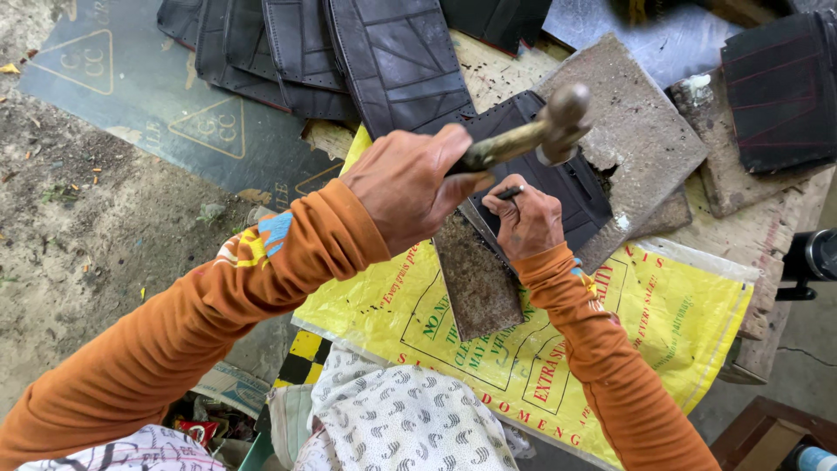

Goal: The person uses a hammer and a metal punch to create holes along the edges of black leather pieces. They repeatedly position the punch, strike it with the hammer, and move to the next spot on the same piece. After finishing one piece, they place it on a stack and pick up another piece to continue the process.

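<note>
while the left hand (405,181) is clamped round the handle of a raised hammer (532,133), the right hand (526,222) pinches a thin dark punch (508,192) upright against the black leather piece (571,179). that piece lies on a grey stone slab (645,131), its long axis running diagonally away from the body. the hammer head hangs just above and beyond the punch, the left hand being nearer it. toward the body from the slab lie a rusty metal plate (478,279) and a yellow sack (680,314); beyond it, more black leather pieces (349,52).

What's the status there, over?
Left hand raises hammer. Right hand pins thin punch on black leather piece. Nothing between them.
</note>
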